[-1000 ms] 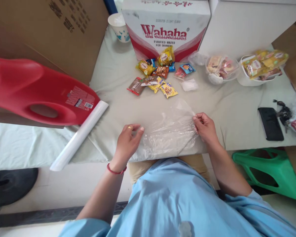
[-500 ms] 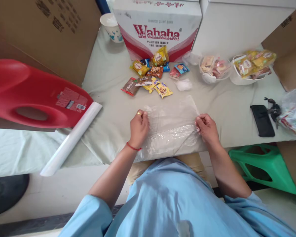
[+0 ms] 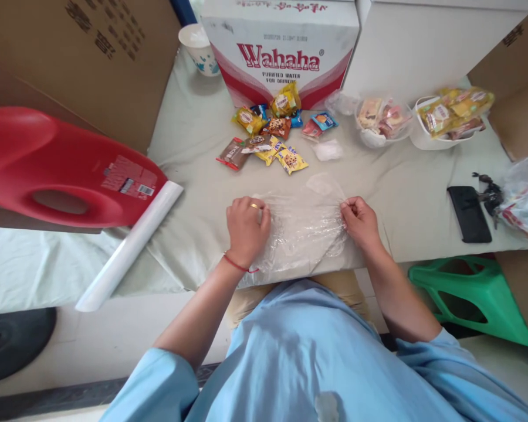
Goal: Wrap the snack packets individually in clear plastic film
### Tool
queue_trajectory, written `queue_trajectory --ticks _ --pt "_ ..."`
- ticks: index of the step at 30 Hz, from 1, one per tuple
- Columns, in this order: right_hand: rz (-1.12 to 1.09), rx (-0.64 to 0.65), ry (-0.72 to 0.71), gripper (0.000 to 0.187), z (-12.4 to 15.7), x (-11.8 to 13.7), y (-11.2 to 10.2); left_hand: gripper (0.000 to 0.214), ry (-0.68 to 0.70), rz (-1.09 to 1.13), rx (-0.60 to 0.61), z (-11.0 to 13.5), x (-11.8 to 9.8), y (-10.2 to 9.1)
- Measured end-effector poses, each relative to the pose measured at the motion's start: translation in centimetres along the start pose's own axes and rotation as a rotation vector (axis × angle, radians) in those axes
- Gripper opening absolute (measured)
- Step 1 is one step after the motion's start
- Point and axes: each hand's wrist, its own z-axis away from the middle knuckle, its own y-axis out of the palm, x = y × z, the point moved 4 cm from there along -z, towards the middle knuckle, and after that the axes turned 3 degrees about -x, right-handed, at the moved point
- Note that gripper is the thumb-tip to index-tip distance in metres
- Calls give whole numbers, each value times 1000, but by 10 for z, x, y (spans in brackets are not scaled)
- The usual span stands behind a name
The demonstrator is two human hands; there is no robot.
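Observation:
A clear plastic bag (image 3: 305,225) lies crumpled on the pale cloth-covered table (image 3: 202,187) right in front of me. My left hand (image 3: 246,228) is closed on the bag's left edge, a ring on one finger and a red band at the wrist. My right hand (image 3: 358,221) pinches the bag's right edge with its fingers curled. Beyond the bag a heap of small wrapped snacks (image 3: 273,135) sits in yellow, brown and blue packets.
A Wahaha water carton (image 3: 281,47) stands at the back with a paper cup (image 3: 198,48) beside it. Two bowls of snacks (image 3: 449,114) are at the right, then a black phone (image 3: 469,214) and keys. A red plastic stool (image 3: 61,170), a white roll (image 3: 127,249) and cardboard boxes sit left.
My left hand moved from the table edge up onto the bag's left side and closed on it. Both hands have drawn the bag's edges inward, so it is more bunched than before.

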Motion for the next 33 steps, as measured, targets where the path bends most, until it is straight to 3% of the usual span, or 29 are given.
queue_trajectory --ticks 3,8,10,12,14,18,22,24,26,28,33 --pt "116 40 -14 24 11 2 -9 25 9 -114 174 18 0 11" --pt "440 308 -18 20 10 7 -35 46 62 -152 234 39 0 18" --pt "621 253 -83 16 -2 19 -47 52 65 -179 265 40 -1 20" --pt "722 92 -202 13 -14 41 -49 55 60 -200 290 39 -2 21" --pt "717 20 -355 16 -23 67 -31 57 58 -213 300 38 -3 22" --pt "763 259 -613 25 -32 106 56 57 61 -226 292 38 -4 21" --pt "924 465 -657 45 -47 110 137 57 51 -226 292 39 -4 20" --pt "925 618 -595 36 -57 105 161 58 40 -223 297 39 -5 20" --pt "837 742 -523 20 -68 102 173 59 31 -213 298 39 -5 20" --pt "709 774 -475 12 -81 104 176 61 22 -202 301 39 -5 21" --pt "527 475 -455 14 -111 111 153 68 -6 -202 312 39 -3 23"
